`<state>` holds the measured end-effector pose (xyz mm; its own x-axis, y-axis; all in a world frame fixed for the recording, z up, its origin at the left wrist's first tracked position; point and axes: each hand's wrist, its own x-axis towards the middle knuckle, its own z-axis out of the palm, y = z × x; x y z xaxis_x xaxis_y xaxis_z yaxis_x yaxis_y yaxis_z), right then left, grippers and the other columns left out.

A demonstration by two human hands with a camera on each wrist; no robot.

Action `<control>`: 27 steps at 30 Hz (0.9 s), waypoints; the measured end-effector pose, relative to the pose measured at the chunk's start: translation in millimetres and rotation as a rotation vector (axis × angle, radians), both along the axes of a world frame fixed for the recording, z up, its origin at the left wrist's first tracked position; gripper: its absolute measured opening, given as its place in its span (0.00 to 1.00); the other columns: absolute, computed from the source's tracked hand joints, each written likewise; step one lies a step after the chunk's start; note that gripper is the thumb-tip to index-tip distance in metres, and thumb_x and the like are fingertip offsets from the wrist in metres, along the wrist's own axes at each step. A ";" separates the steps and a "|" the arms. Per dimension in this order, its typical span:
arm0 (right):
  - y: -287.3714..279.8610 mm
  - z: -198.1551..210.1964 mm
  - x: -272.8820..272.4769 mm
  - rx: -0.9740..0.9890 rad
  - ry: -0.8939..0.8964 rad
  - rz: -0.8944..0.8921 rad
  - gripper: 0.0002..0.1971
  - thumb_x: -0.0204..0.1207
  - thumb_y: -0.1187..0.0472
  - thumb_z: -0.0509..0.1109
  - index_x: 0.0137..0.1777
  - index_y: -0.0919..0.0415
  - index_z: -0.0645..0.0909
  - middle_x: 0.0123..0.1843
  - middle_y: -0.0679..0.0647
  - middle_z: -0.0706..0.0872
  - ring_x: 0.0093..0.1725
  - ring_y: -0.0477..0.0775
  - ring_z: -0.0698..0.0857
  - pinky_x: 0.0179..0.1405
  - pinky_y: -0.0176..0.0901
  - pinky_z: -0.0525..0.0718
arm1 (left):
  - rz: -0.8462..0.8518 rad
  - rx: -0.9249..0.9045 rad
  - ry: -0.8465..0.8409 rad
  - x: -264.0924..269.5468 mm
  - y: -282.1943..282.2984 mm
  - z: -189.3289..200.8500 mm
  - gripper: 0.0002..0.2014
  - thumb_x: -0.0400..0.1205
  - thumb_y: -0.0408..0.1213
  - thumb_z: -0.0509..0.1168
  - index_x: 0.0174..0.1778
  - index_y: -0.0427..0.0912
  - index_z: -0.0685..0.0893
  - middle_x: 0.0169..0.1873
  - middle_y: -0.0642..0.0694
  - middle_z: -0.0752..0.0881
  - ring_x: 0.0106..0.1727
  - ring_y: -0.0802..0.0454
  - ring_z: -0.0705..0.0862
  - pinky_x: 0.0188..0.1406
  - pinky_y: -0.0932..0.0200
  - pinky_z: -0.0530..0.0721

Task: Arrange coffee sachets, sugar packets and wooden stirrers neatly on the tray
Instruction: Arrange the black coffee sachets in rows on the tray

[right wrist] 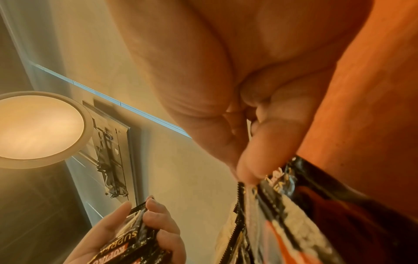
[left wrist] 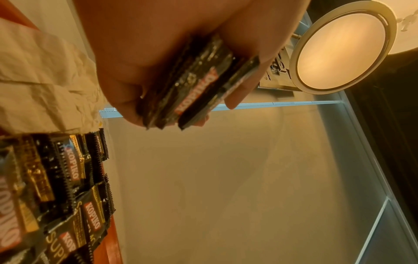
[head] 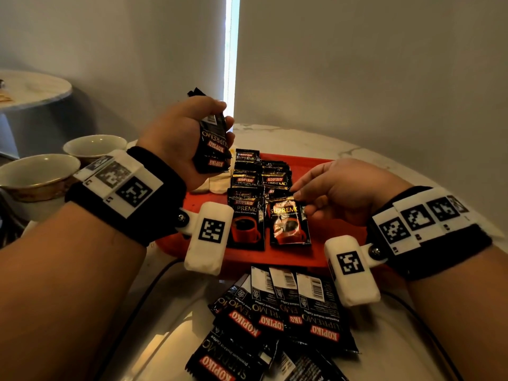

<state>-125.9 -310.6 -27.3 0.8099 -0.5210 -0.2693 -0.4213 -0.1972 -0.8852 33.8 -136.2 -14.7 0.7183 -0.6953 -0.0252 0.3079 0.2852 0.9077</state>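
Black Kopiko Supremo coffee sachets (head: 246, 215) lie in two rows on the red plastic tray (head: 324, 251), their long axes running from the tray's near edge toward its far edge, printed cups at the near end. I see the near ones whole; those farther back overlap, so I read only their top strips. My left hand (head: 178, 138) is raised over the tray's left side, fingers and thumb curled round a small stack of sachets (head: 213, 145); in the head view the stack stands roughly upright with the brand name upside down. From the left wrist view I see the stack (left wrist: 194, 84) edge-on and blurred, and I cannot count it.

My right hand (head: 335, 192) is over the tray's right half, and thumb and forefinger pinch the far top edge of the near right-row sachet (head: 288, 222), which is crinkled and lies face up. The right wrist view shows the fingertips (right wrist: 251, 169) meeting at its serrated edge, with most of the palm filling the picture.

Crumpled beige paper (head: 217, 184) lies on the tray's left part, mostly hidden behind my left hand. Nearer to me than the tray, a loose pile of sachets (head: 288, 317) lies on the white marble table (head: 357, 149), mostly back side up, cut off by the lower picture edge. Left of the tray stand two white cups with gold bands (head: 38, 174), partly hidden by my left wrist.
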 end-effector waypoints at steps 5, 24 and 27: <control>-0.6 -1.3 0.8 -0.010 -0.002 0.000 0.06 0.75 0.76 0.73 0.49 0.67 0.87 0.40 0.62 0.90 0.28 0.51 0.87 0.22 0.40 0.86 | -0.005 0.000 0.003 1.8 -0.6 -0.9 0.07 0.81 0.42 0.67 0.53 0.46 0.80 0.43 0.50 0.85 0.37 0.54 0.84 0.38 0.55 0.81; -2.6 3.6 0.5 -0.229 0.222 -0.026 0.25 0.62 0.52 0.87 0.51 0.55 0.77 0.48 0.59 0.84 0.39 0.57 0.82 0.32 0.49 0.80 | -0.004 0.003 0.002 5.2 -0.1 -2.2 0.08 0.80 0.42 0.67 0.54 0.46 0.82 0.44 0.49 0.85 0.39 0.54 0.84 0.36 0.54 0.82; 0.1 2.9 0.4 -0.164 0.244 0.030 0.24 0.64 0.59 0.85 0.55 0.61 0.77 0.48 0.63 0.90 0.42 0.61 0.87 0.35 0.51 0.82 | 0.000 0.004 -0.002 4.5 -0.1 -2.2 0.08 0.81 0.42 0.67 0.53 0.46 0.82 0.44 0.49 0.85 0.39 0.54 0.84 0.37 0.54 0.81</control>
